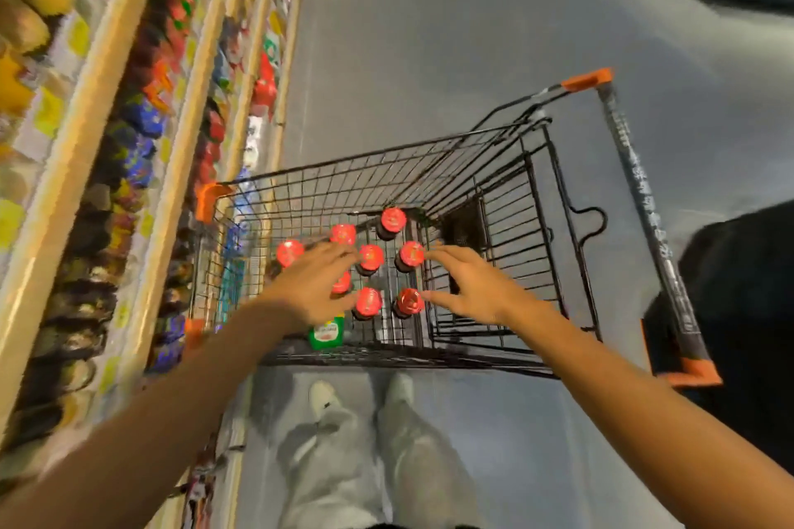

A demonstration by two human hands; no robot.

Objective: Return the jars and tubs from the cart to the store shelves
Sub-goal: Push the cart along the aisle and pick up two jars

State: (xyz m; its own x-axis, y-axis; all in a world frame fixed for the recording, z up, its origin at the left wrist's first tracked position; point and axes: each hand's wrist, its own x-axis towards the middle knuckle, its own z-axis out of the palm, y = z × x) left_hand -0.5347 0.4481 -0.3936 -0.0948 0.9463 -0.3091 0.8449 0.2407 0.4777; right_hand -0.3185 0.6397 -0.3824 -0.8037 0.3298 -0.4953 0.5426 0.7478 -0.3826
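Observation:
A black wire cart [537, 193] with orange corners stands in front of me. Several dark jars with red lids [371, 257] stand upright on its floor. A green tub [327, 333] sits at the near edge, partly under my left wrist. My left hand [313, 281] hovers over the left jars, fingers spread, and covers part of one lid. My right hand [466, 286] reaches in beside two right-hand jars [410, 300], fingers apart. Neither hand holds anything.
Store shelves [172, 193] with wooden edges run along the left, packed with jars and packets, blurred. Grey floor lies beyond and right of the cart. My legs and shoes [326, 397] are below the cart. A dark shape [739, 292] sits behind the cart handle [644, 210].

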